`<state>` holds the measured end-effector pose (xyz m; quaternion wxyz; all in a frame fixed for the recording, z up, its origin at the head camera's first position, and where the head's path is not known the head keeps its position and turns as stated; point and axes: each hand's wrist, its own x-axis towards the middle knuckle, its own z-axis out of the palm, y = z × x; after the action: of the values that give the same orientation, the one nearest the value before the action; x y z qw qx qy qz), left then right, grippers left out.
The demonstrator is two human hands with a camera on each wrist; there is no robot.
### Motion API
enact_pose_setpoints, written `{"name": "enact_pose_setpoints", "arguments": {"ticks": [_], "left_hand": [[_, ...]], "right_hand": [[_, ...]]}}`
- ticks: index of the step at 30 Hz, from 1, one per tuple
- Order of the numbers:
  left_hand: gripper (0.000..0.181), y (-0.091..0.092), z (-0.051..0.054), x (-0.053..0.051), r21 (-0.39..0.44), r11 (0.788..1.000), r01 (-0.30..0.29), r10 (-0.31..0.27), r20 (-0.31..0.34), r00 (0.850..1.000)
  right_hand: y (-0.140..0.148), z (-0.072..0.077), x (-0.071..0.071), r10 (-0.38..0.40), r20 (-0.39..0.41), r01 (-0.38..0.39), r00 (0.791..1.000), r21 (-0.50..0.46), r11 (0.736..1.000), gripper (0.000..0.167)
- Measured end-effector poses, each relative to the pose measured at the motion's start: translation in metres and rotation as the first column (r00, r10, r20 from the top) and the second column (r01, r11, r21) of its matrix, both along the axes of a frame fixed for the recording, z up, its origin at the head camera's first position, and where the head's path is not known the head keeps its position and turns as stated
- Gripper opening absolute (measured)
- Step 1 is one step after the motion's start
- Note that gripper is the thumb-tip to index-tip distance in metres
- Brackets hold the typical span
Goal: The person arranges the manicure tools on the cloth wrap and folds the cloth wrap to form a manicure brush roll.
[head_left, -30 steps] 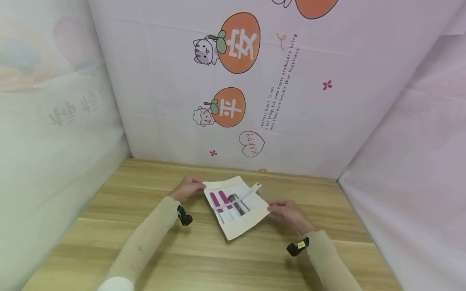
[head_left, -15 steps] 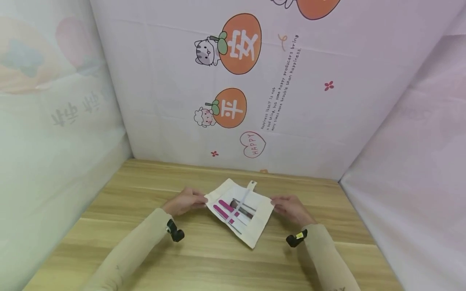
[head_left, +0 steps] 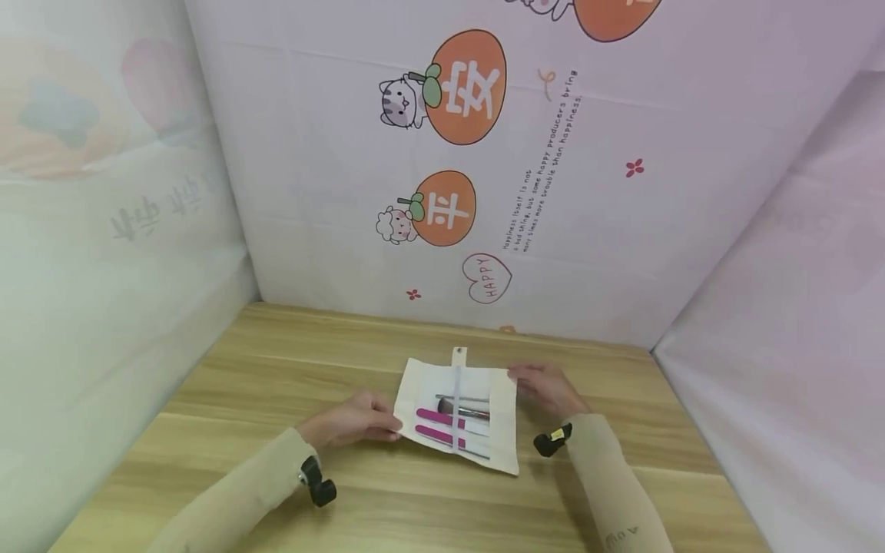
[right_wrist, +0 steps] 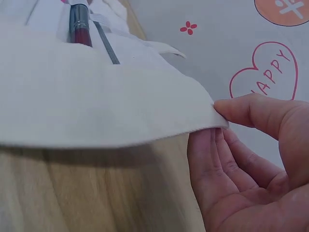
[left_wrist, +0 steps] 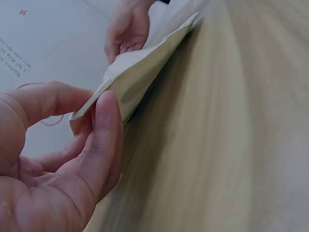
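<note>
A cream fabric tool pouch (head_left: 430, 382) lies spread open between the hands, with a snap tab (head_left: 459, 355) sticking out at its far side. Under its pale strap (head_left: 456, 407) sit two magenta-handled tools (head_left: 437, 418), a dark-bristled brush (head_left: 445, 407) with a shiny handle, and a thin rod (head_left: 449, 397). My left hand (head_left: 357, 420) pinches the pouch's near left corner between thumb and fingers; the left wrist view shows that edge raised. At the far right corner my right hand (head_left: 546, 386) pinches the fabric, thumb on top and fingers beneath.
A wood-grain table (head_left: 332, 507) carries the pouch. White printed sheets form a back wall (head_left: 332, 192) close behind it, plus a left wall (head_left: 124, 292) and a right wall (head_left: 781, 307). Each wrist wears a small black camera (head_left: 319, 484).
The pouch has turned, so its tools now lie nearly crosswise with the snap tab pointing away. My left hand has moved nearer my body, my right hand slightly farther away.
</note>
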<state>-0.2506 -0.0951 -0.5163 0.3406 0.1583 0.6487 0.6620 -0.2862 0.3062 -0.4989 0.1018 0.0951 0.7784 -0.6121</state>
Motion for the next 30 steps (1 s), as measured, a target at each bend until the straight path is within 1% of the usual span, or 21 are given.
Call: {"name": "enact_pose_setpoints", "arguments": {"ticks": [2,3,6,8,10,12,16,19,20,22,23,24,25,26,27,28,29,30], "left_hand": [[0.007,0.004,-0.003,0.008,0.013,1.000,0.009,-0.009,0.001,1.000],[0.008,0.005,-0.004,0.011,0.019,1.000,0.000,0.000,0.002,1.000],[0.013,0.010,-0.007,0.021,0.025,0.998,-0.060,0.060,0.000,0.998],[0.016,0.013,-0.008,0.027,0.023,0.994,-0.110,0.111,-0.008,0.994],[0.018,0.016,-0.007,0.031,0.011,0.988,-0.155,0.156,-0.019,0.988],[0.020,0.016,-0.007,0.033,0.007,0.983,-0.184,0.185,-0.030,0.982],[0.024,0.013,-0.012,0.034,-0.021,0.977,-0.212,0.210,-0.086,0.974],[0.023,0.009,-0.016,0.035,-0.066,0.973,-0.221,0.209,-0.151,0.966],[0.023,0.008,-0.016,0.036,-0.083,0.972,-0.220,0.203,-0.175,0.963],[0.022,0.005,-0.015,0.038,-0.134,0.967,-0.218,0.182,-0.239,0.954],[0.022,0.003,-0.014,0.039,-0.172,0.961,-0.218,0.165,-0.279,0.946],[0.022,0.001,-0.012,0.040,-0.212,0.953,-0.219,0.145,-0.317,0.937],[0.022,-0.002,-0.011,0.040,-0.249,0.943,-0.219,0.119,-0.360,0.925],[0.021,-0.005,-0.008,0.040,-0.283,0.933,-0.220,0.091,-0.407,0.909],[0.021,-0.008,-0.006,0.040,-0.315,0.923,-0.222,0.059,-0.456,0.888],[0.021,-0.012,-0.003,0.039,-0.344,0.912,-0.224,0.021,-0.507,0.862],[0.020,-0.015,0.001,0.038,-0.367,0.902,-0.228,-0.016,-0.556,0.831],[0.020,-0.018,0.004,0.037,-0.385,0.893,-0.232,-0.053,-0.603,0.796]], "right_hand": [[-0.003,0.000,-0.002,-0.002,-0.002,0.002,1.000,0.005,1.000,0.048],[-0.005,-0.001,-0.003,-0.006,-0.003,0.006,1.000,0.003,1.000,0.047],[-0.010,-0.001,-0.005,-0.003,-0.012,0.003,1.000,-0.005,1.000,0.049],[-0.012,-0.001,-0.008,-0.008,-0.019,0.007,1.000,-0.025,1.000,0.049],[-0.013,-0.001,-0.010,-0.014,-0.024,0.013,1.000,-0.042,0.999,0.048],[-0.013,-0.002,-0.011,-0.015,-0.026,0.014,1.000,-0.053,0.998,0.047],[-0.011,-0.009,-0.013,-0.031,-0.033,0.029,0.999,-0.054,0.998,0.045],[-0.007,-0.015,-0.012,-0.003,-0.061,0.001,0.998,-0.036,0.999,0.046],[-0.004,-0.015,-0.010,0.012,-0.070,-0.013,0.997,-0.013,1.000,0.047],[0.001,-0.013,-0.006,0.048,-0.109,-0.037,0.993,0.096,0.995,0.048],[0.003,-0.010,-0.002,0.073,-0.127,-0.052,0.989,0.167,0.985,0.049],[0.005,-0.006,0.001,0.094,-0.140,-0.059,0.986,0.240,0.969,0.049],[0.007,-0.002,0.005,0.116,-0.153,-0.062,0.981,0.322,0.945,0.049],[0.008,0.004,0.008,0.148,-0.169,-0.069,0.974,0.401,0.914,0.048],[0.010,0.010,0.012,0.195,-0.191,-0.087,0.962,0.463,0.882,0.046],[0.010,0.015,0.015,0.247,-0.208,-0.112,0.947,0.507,0.854,0.044],[0.010,0.021,0.019,0.293,-0.221,-0.133,0.930,0.543,0.829,0.040],[0.009,0.026,0.022,0.350,-0.236,-0.158,0.906,0.580,0.799,0.035]]}}
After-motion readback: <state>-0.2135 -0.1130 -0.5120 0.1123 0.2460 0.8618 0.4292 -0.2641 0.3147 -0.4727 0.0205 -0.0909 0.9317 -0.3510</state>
